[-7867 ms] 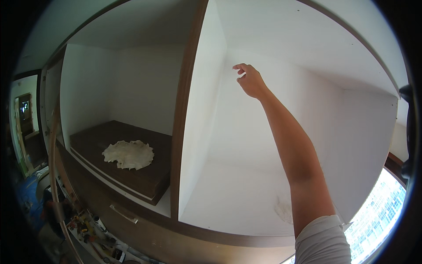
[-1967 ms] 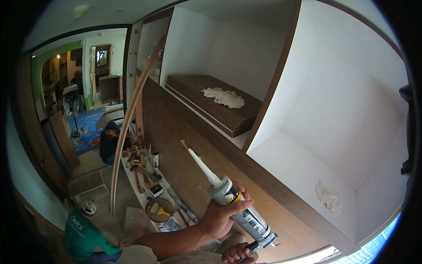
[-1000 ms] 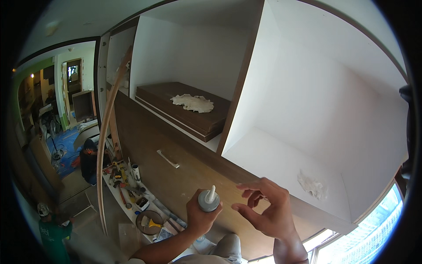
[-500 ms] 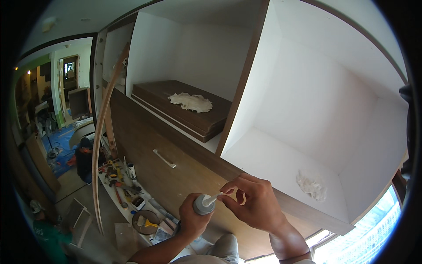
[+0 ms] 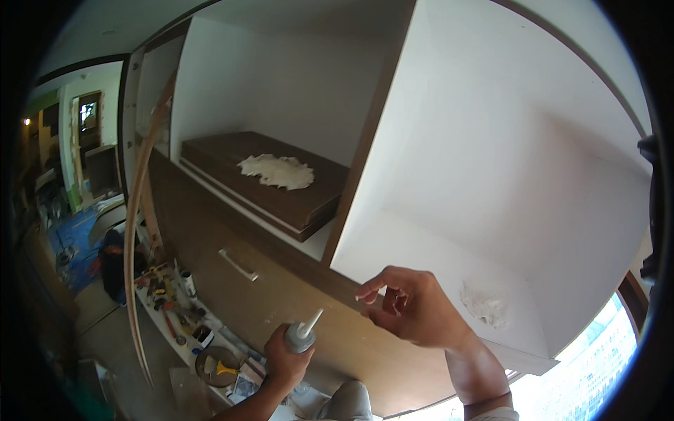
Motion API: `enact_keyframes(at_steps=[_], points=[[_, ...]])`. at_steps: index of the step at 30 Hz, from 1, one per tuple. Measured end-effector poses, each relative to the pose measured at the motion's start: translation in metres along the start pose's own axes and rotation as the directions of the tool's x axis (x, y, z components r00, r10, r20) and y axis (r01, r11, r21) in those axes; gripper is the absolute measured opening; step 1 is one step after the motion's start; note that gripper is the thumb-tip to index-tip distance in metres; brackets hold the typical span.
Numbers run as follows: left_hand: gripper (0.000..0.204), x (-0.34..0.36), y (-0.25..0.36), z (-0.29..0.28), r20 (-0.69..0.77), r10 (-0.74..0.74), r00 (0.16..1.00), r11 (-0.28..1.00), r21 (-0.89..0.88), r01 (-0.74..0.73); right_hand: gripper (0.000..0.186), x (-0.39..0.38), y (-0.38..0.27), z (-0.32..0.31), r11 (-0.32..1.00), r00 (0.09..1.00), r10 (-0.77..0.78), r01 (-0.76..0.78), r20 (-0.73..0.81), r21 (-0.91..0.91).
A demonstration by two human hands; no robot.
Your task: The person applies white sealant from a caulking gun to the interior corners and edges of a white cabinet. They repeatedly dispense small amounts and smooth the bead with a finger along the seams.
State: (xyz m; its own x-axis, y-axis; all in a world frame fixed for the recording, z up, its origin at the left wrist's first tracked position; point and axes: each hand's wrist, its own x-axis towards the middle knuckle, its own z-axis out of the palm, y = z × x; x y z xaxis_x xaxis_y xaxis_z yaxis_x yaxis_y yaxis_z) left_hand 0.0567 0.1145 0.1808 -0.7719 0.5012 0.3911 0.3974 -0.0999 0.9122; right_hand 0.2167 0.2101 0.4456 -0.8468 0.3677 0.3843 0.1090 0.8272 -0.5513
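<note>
Right hand point(image 5: 414, 309) has drawn back from the nozzle point(image 5: 312, 322), its grip loosely open, a white speck point(image 5: 357, 298) at one fingertip. Left hand point(image 5: 284, 358) wraps its grip round the grey tube point(image 5: 300, 342) before the brown panel point(image 5: 393, 365); a steady barrel and light touch should keep the tip straight.

Seen from 1 wide fisheye camera, the left of 2 worn side by side on a person's head, the view faces an open cupboard point(image 5: 366, 140) and tips down to the person's knee point(image 5: 351, 401) at the bottom edge. The left hand point(image 5: 288, 358) and right hand point(image 5: 415, 309) are close, low in the middle, with the cupboard beyond and a doorway point(image 5: 109, 126) farther off, left. Straight edges bow toward the dark, round rim.
</note>
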Motion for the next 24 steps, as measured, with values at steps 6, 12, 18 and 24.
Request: enact_keyframes(at_steps=[6, 12, 18, 24], points=[[0.035, -0.028, -0.1, -0.024, 0.145, 0.006, 0.989, 0.991, 0.128, -0.024, 0.034, 0.096, 0.043, -0.13, 0.922, 0.923, -0.102, -0.052, -0.37, -0.384], [0.032, -0.072, -0.193, -0.058, 0.264, -0.354, 0.897, 0.935, 0.128, 0.331, 0.051, 0.233, 0.095, -0.254, 0.785, 0.812, -0.243, -0.157, -0.53, -0.6], [0.033, -0.033, -0.204, -0.045, 0.309, -0.467, 0.828, 0.88, 0.249, 0.403, 0.066, 0.323, 0.132, -0.308, 0.711, 0.757, -0.296, -0.232, -0.582, -0.663], [0.034, 0.002, -0.202, -0.028, 0.352, -0.479, 0.804, 0.875, 0.261, 0.407, 0.073, 0.359, 0.146, -0.322, 0.61, 0.761, -0.284, -0.327, -0.584, -0.722]])
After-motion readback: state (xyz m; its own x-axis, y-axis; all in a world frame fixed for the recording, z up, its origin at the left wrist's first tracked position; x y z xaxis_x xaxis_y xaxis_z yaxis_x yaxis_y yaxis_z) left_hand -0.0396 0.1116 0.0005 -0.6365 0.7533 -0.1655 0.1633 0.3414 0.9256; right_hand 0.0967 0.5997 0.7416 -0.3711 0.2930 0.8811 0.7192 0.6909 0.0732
